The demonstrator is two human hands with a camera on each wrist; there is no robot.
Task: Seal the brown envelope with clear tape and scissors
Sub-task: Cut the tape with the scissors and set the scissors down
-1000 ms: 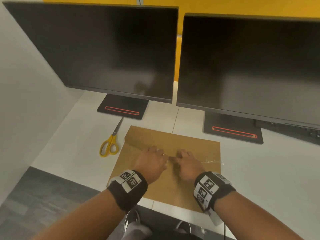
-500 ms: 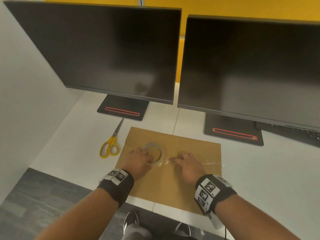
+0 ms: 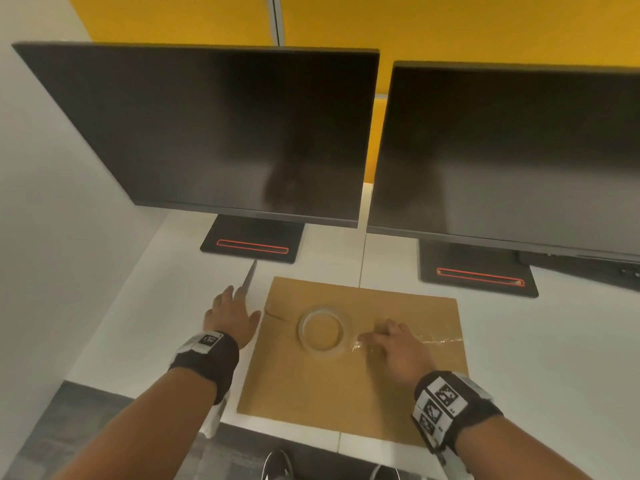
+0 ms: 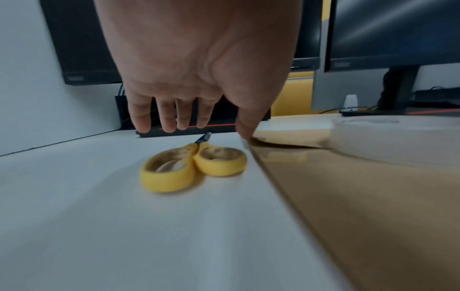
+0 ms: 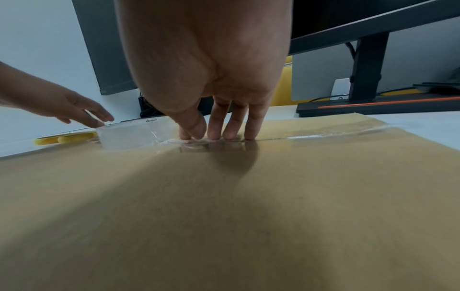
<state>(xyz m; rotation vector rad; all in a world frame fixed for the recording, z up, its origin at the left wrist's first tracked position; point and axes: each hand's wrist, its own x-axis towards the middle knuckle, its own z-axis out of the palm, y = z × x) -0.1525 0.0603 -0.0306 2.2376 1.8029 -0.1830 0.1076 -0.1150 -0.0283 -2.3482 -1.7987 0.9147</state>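
Envelope [image 3: 332, 386] lies flat on the white tabletop [image 3: 540, 358], in front of two dark monitors [image 3: 221, 133]. On its upper half, near the flap edge, the roll of clear tape [image 3: 323, 333] lies on its side. A strip of tape [image 3: 438, 340] runs from the roll to the right along the flap seam, as far as the envelope's right edge.

The right hand [image 3: 398, 348] is laid over this strip just right of the roll. In the right wrist view its fingers [image 5: 231, 126] are straight and point down, their tips pressing on the tape over the seam; the thumb tip is down there too, nearest the roll [image 5: 129, 135]. It grasps nothing.

The left hand [image 3: 232, 317] is off the envelope, above the tabletop just beside the envelope's left edge. It hovers over the scissors [image 4: 191, 165], which lie on the tabletop with their yellow handles toward the person and the blade tip [image 3: 250, 273] pointing at the left monitor's base [image 3: 252, 239]. In the left wrist view the fingers [image 4: 169, 116] are spread, loosely straight and released, holding nothing; they hang above the scissors without touching them. The thumb tip is near the envelope's corner [image 4: 259, 140]; whether it touches cannot be told.
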